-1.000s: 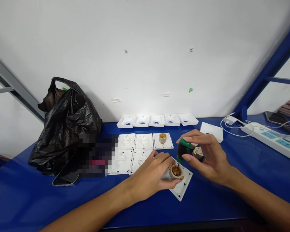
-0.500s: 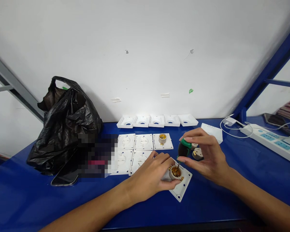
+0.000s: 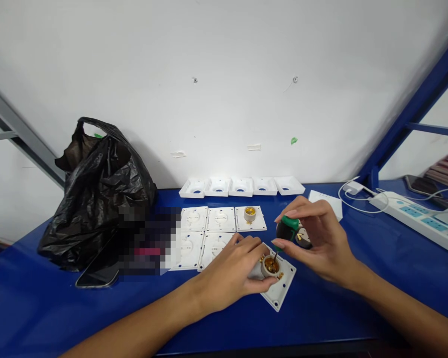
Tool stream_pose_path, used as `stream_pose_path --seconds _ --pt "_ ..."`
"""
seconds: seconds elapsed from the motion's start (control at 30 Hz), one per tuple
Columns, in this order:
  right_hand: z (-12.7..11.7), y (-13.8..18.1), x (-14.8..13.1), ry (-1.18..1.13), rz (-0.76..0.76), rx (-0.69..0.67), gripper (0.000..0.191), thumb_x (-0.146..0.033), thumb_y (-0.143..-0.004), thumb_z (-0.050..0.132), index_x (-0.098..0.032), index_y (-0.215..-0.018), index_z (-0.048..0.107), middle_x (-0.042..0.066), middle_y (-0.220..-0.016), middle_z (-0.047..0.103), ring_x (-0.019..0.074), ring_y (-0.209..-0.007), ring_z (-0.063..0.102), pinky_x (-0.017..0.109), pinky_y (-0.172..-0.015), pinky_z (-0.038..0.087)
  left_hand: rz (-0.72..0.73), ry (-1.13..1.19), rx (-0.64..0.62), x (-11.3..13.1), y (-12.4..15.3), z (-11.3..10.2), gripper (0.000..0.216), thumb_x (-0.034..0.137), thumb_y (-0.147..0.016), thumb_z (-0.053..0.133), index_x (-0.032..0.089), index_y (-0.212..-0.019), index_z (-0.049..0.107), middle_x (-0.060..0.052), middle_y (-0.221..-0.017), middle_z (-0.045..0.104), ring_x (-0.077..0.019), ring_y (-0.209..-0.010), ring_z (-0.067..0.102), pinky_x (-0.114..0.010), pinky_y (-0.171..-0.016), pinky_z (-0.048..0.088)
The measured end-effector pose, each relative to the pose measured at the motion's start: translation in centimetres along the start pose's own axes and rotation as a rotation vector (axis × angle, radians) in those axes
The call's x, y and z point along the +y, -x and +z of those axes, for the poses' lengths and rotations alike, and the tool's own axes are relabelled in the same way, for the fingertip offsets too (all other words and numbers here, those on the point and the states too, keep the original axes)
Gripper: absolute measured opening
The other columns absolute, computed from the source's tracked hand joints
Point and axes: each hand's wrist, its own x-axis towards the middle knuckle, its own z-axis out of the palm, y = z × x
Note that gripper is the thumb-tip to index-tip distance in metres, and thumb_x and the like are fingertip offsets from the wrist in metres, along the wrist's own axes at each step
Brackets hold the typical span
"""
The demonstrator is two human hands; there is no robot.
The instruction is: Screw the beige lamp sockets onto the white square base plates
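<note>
My left hand [image 3: 231, 273] is closed around a grey lamp socket [image 3: 271, 267] with brass inside, seated on a white square plate [image 3: 281, 287] on the blue table. My right hand [image 3: 317, 241] pinches the black and green handle of a stubby screwdriver [image 3: 285, 229], whose tip points down into the socket. Behind the handle, small grey parts with brass bits [image 3: 303, 237] lie partly hidden by my fingers.
Several white square plates [image 3: 205, 233] lie in rows, one carrying a socket [image 3: 250, 214]. White covers [image 3: 241, 186] line the wall. A black plastic bag [image 3: 97, 194] and a phone [image 3: 97, 273] sit left. A white box [image 3: 326, 203], power strip [image 3: 418, 219] and cables lie right.
My right hand has turned the screwdriver handle slightly and shifted a little. My left hand stays on the socket.
</note>
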Motion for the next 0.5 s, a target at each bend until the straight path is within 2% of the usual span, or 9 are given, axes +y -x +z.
stream_pose_path --seconds 0.1,0.23,0.4,0.5 --pt "-0.06 -0.03 0.05 0.029 -0.059 -0.004 0.053 -0.011 -0.089 0.081 -0.033 -0.13 0.056 0.003 -0.105 0.064 0.0224 -0.097 0.066 0.037 -0.07 0.061 0.004 0.0 -0.006 0.06 -0.05 -0.1 0.03 0.041 -0.098 0.078 0.022 -0.113 0.062 -0.003 -0.104 0.069 -0.0249 -0.095 0.064 -0.04 -0.095 0.047" --pt "-0.02 0.08 -0.29 0.041 -0.082 -0.056 0.047 -0.011 -0.099 0.065 -0.031 -0.14 0.054 0.008 -0.114 0.067 0.0245 -0.107 0.069 0.044 -0.082 0.062 0.009 0.02 -0.029 0.05 -0.25 -0.25 0.027 0.038 -0.098 0.079 0.021 -0.108 0.061 -0.003 -0.105 0.069 -0.0246 -0.097 0.066 -0.04 -0.096 0.045" --pt "0.11 -0.14 -0.15 0.061 -0.068 0.024 0.048 -0.01 -0.093 0.074 -0.032 -0.132 0.058 0.002 -0.1 0.065 0.0204 -0.087 0.064 0.037 -0.07 0.058 0.007 0.016 -0.022 0.06 -0.18 -0.19 0.028 0.039 -0.1 0.075 0.022 -0.119 0.062 -0.004 -0.107 0.07 -0.0258 -0.099 0.066 -0.041 -0.097 0.046" --pt "0.1 -0.23 0.13 0.065 -0.101 0.032 0.05 -0.01 -0.09 0.077 -0.031 -0.131 0.058 0.002 -0.098 0.064 0.0202 -0.085 0.064 0.037 -0.068 0.057 0.002 0.003 -0.008 0.2 -0.04 -0.19 0.027 0.039 -0.1 0.074 0.022 -0.117 0.062 -0.005 -0.109 0.07 -0.026 -0.098 0.065 -0.042 -0.097 0.047"
